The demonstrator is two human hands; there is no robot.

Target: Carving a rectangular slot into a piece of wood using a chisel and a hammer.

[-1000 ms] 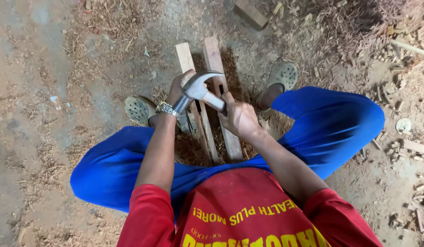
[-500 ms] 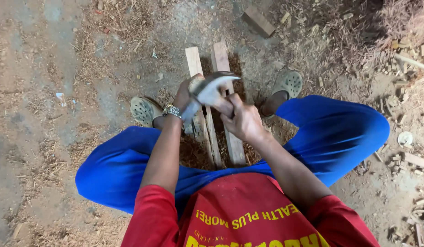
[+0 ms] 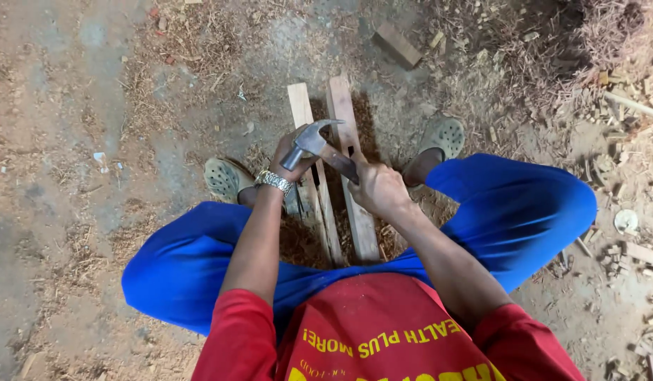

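Your right hand (image 3: 378, 189) is clamped on the handle of the claw hammer (image 3: 319, 144), whose steel head hangs just above the two wooden slats (image 3: 340, 113) lying side by side on the dirt floor (image 3: 80, 106) between your feet. Your left hand (image 3: 288, 155), watch at the wrist, rests on the left slat beneath the hammer head, its fingers hidden, so I cannot tell its grip.

- I have one view only, from the camera worn on the head, so no second view shares the scene
- It faces steeply down over my chest, arms and knees to the dirt floor (image 3: 80, 106)
- It sits near: left hand (image 3: 290, 156) and right hand (image 3: 378, 189) lie mid-frame, above the wooden slats (image 3: 344, 120)
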